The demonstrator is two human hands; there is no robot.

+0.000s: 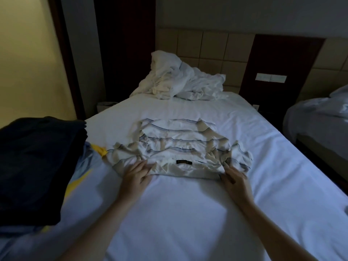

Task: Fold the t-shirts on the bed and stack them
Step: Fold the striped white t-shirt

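Note:
A white and beige striped t-shirt (178, 146) lies spread and wrinkled in the middle of the white bed (188, 213), its collar with a dark label toward me. My left hand (136, 173) pinches the near edge of the shirt at its left shoulder. My right hand (233, 177) pinches the near edge at the right shoulder. A stack of folded dark t-shirts (35, 164) sits at the bed's left side, over a light blue and yellow garment (88, 161).
Crumpled white bedding (180, 81) is heaped at the head of the bed against the tiled headboard (207, 46). A second bed (320, 117) stands to the right across a narrow gap. A wall and dark door frame are on the left.

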